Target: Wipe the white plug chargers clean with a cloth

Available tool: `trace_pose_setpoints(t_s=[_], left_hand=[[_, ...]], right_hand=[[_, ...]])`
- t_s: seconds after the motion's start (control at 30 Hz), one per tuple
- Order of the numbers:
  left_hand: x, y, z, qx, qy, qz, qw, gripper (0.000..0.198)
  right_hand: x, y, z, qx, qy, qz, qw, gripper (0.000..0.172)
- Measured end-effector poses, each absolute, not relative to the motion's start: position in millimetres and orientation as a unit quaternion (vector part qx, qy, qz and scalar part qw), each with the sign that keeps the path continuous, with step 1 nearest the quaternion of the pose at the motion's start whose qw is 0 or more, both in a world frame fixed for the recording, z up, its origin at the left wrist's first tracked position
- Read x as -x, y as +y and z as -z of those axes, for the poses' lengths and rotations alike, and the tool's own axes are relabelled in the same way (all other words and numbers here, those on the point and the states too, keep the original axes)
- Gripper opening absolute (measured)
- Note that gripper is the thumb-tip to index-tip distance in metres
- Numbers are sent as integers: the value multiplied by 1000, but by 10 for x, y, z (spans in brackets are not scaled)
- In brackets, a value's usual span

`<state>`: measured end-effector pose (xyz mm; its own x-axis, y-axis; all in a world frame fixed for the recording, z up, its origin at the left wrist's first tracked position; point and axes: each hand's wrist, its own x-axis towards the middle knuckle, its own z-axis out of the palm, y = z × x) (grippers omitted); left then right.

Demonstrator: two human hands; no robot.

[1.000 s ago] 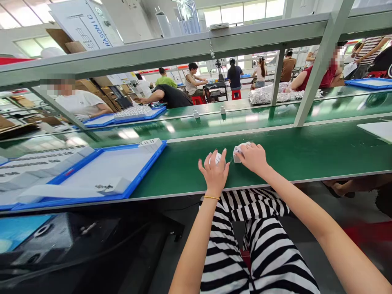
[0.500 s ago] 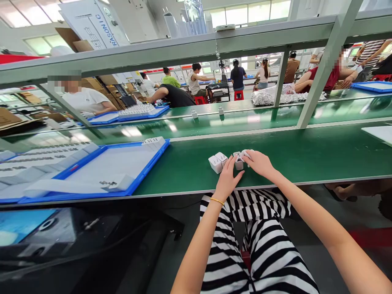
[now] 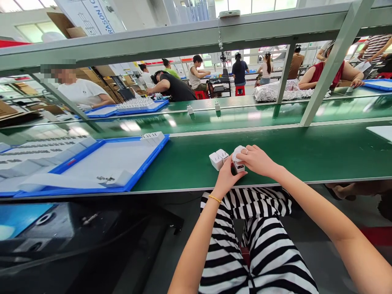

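Note:
My left hand [image 3: 228,173] is closed round the side of a small white plug charger [image 3: 240,168] standing on the green bench, thumb at its near side. My right hand [image 3: 257,159] pinches a soft white wad, apparently a cloth [image 3: 237,152], and presses it on the charger's top. The wad covers most of that top; a dark strip shows below it. Just left of my left hand stand two white chargers [image 3: 217,160] side by side, prongs up.
A blue tray [image 3: 165,143] lined with white holds a few chargers at its corners; fuller rows lie further left. Beyond the rail, two chargers [image 3: 190,109] stand on a green belt [image 3: 245,116]. Grey posts [image 3: 330,61] rise ahead. Several people sit across.
My right hand has brought the white wad left, from beside the charger onto its top. My left hand has closed in round that charger. The view has shifted slightly.

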<state>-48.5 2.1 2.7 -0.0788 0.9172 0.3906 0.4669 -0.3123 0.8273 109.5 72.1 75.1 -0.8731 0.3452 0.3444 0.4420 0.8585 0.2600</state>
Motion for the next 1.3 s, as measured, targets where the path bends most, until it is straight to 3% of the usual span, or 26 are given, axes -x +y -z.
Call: trace_pose_setpoints(t_s=[0.37,0.5,0.87,1.2,1.3], left_hand=[[471,32,-33,-653,554,-484,182,67],[487,35,-15,-674,568,-458,118,60],[432,-53,-12,-697,537,-469,78,49],[458,-37,48,-693,551,-462,58,45],[471,-21,96,-697,552,-456,34,45]], right_hand=[[-1060,747,-723,185,-956,197,113,19],[-1049,731,-772,185,-961,184,92,19],[-1166,641,-795,171,-972,135,84,21],[-1183,573,-842,181,-971,143,60,13],[-1194,505,-798,206,-967,139,59,18]])
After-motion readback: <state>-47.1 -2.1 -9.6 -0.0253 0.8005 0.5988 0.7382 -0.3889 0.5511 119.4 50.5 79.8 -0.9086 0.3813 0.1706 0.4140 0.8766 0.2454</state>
